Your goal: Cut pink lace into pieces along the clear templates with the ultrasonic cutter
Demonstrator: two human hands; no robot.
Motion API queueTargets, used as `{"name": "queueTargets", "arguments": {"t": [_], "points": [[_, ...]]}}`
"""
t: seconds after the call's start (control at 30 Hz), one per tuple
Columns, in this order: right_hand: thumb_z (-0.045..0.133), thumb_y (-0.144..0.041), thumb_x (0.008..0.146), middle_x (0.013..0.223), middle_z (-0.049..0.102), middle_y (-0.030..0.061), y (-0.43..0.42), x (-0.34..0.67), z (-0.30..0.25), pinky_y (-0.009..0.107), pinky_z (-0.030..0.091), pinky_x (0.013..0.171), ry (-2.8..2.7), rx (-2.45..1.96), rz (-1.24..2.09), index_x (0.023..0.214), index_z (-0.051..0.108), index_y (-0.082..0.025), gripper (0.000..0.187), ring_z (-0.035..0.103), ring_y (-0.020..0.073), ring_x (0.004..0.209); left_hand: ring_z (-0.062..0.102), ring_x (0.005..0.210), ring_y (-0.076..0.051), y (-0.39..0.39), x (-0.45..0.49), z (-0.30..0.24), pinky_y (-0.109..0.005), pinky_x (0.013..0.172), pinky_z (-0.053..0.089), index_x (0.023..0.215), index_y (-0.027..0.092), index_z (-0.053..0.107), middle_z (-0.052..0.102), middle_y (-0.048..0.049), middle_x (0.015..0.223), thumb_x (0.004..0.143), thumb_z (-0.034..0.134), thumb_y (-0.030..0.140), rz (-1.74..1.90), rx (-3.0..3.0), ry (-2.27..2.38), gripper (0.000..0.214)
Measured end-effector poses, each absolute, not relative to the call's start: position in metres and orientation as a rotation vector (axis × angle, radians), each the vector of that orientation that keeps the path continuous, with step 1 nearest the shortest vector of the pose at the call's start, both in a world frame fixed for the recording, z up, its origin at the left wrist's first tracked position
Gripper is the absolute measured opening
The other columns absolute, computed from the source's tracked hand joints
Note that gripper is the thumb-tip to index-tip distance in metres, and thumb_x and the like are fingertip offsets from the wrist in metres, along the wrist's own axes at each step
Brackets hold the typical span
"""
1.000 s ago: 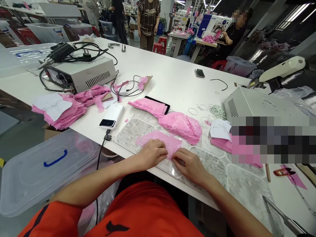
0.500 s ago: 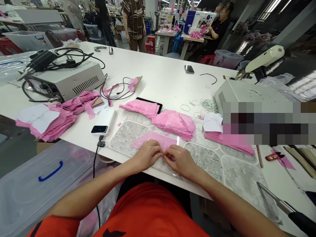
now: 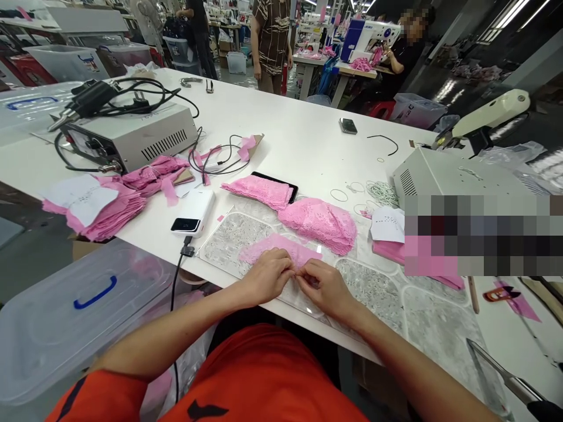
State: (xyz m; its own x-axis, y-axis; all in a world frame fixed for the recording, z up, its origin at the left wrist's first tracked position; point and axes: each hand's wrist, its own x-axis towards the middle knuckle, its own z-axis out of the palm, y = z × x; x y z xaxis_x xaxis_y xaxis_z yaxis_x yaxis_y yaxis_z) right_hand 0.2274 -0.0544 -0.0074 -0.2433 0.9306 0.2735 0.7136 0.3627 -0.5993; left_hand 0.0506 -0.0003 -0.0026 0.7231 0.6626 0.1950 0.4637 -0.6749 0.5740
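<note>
A thin piece of pink lace fabric (image 3: 268,244) lies on the grey patterned mat (image 3: 224,237) before me. At its near edge my left hand (image 3: 270,274) is closed, thumb and fingers pinching the fabric. My right hand (image 3: 323,286) pinches the same edge just beside it, the fingertips of both hands nearly touching. A small whitish strip shows at the right end of the piece. Beyond my hands lie two stacks of pink lace pieces, one rounded (image 3: 319,223) and one flatter stack (image 3: 259,190), the latter partly over a black phone (image 3: 292,192).
At left are a grey control box (image 3: 145,138), pink bundles (image 3: 103,205) and a white power bank (image 3: 193,214) with a cable. To the right sit rubber bands (image 3: 382,192), another grey box (image 3: 440,170), orange-handled snips (image 3: 501,293) and a metal tool (image 3: 505,375). Co-workers are in the background.
The camera view has shifted slightly, so the table items appear farther right. Both hands stay at the fabric's near edge, with small finger movements.
</note>
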Motion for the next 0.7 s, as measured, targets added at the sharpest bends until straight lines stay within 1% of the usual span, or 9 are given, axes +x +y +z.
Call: {"name": "queueTargets", "arguments": {"t": [0.2,0.4,0.57,0.7], "points": [[0.053,-0.019,0.085,0.067,0.055,0.0004,-0.0520,0.2308,-0.0088,0.023,0.040,0.057,-2.050,-1.354,0.550,0.071,0.057,-0.020,0.014,0.049,0.0106,0.062,0.055,0.079,-0.018,-0.0006,0.0517,-0.0046,-0.030,0.072,0.044,0.077,0.016,0.060,0.060,-0.0041,0.083,0.090,0.051,0.015,0.561,2.450,0.859,0.016],[0.053,-0.021,0.086,0.066,0.054,-0.0007,-0.0526,0.2323,-0.0074,0.023,0.037,0.055,-1.991,-1.404,0.654,0.071,0.056,-0.019,0.016,0.048,0.0098,0.060,0.056,0.086,-0.017,-0.0027,0.0467,-0.0085,-0.028,0.077,0.046,0.088,0.016,0.060,0.061,-0.0047,0.089,0.089,0.054,0.014,0.666,2.438,0.823,0.007],[0.053,-0.025,0.087,0.067,0.055,-0.0006,-0.0524,0.2332,-0.0097,0.024,0.037,0.056,-1.994,-1.422,0.672,0.073,0.058,-0.019,0.016,0.048,0.0101,0.061,0.055,0.086,-0.017,-0.0024,0.0420,-0.0120,-0.029,0.076,0.045,0.088,0.018,0.065,0.061,-0.0053,0.090,0.091,0.056,0.020,0.737,2.499,0.745,0.009],[0.053,-0.027,0.087,0.066,0.055,-0.0010,-0.0520,0.2338,-0.0101,0.023,0.036,0.055,-1.977,-1.424,0.680,0.071,0.057,-0.019,0.018,0.047,0.0096,0.059,0.054,0.084,-0.017,-0.0020,0.0424,-0.0121,-0.030,0.075,0.044,0.089,0.018,0.067,0.061,-0.0053,0.089,0.092,0.055,0.021,0.760,2.573,0.728,0.013]]}}
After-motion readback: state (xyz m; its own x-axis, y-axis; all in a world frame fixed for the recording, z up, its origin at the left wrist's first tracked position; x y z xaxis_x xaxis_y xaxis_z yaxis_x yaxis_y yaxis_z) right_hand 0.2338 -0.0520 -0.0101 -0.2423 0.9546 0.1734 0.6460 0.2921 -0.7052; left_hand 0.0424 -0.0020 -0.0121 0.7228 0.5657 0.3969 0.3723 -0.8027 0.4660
